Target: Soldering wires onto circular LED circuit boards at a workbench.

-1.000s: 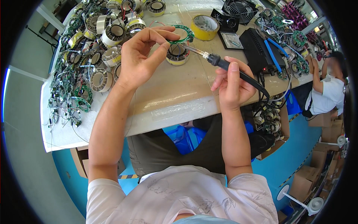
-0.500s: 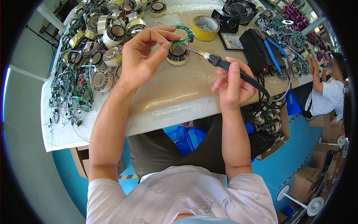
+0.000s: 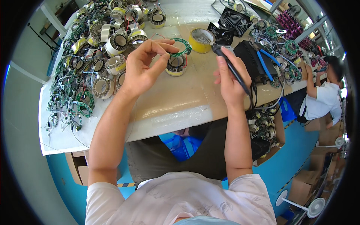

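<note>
Left hand [image 3: 144, 65]: pinches a green ring board [image 3: 180, 47] above the wound coil [image 3: 175, 66] at bench centre.
Right hand [image 3: 231, 80]: wrapped around a soldering iron [image 3: 228, 63], tip far-pointing.
Risk: the hot tip may scorch the yellow tape roll [image 3: 201, 40] just beside it.

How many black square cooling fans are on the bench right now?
1: a black square cooling fan at the bench's far edge, beyond the yellow tape roll. Others may be hidden in the clutter.

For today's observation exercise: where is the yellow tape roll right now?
In the head view, the yellow tape roll lies on the table beyond the hands, right of the green ring-shaped circuit board, beside the black soldering iron's tip.
</note>
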Motion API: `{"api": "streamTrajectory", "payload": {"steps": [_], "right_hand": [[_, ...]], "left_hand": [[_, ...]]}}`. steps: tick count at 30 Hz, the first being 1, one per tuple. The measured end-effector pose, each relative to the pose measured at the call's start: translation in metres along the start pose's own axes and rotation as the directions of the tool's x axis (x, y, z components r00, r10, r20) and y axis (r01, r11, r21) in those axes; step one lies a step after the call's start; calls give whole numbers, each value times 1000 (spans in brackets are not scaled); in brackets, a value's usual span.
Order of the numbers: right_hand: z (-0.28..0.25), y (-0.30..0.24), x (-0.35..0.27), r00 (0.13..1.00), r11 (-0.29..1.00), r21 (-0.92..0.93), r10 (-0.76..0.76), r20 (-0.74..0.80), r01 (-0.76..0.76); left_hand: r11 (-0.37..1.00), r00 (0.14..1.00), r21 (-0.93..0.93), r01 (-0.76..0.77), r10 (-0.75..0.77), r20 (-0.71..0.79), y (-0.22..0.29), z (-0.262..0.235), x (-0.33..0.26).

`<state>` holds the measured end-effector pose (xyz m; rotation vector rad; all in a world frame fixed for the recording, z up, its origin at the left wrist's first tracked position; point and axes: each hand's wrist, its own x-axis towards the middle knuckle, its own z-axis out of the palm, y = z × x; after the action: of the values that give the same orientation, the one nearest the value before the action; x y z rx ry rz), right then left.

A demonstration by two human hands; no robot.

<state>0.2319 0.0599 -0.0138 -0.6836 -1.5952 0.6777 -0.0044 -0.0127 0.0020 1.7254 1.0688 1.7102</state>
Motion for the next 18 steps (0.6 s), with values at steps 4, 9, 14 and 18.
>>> {"api": "streamTrajectory", "payload": {"steps": [4,9,14,18], "right_hand": [[-3,14,14,917,837,-405,-255,308,368],[1,5,18,906,806,-438,-272,326,399],[30,-15,20,854,853,-102,-494,160,512],[52,-35,18,819,837,-18,-530,219,547]], "left_hand": [[1000,1000,-10,-3,3,-5,-1,-1,-2],[1000,1000,-30,1,0,27,-1,0,-3],[1000,1000,-13,10,-9,22,1,-1,-3],[1000,1000,-8,8,-8,18,3,-1,-2]]}}
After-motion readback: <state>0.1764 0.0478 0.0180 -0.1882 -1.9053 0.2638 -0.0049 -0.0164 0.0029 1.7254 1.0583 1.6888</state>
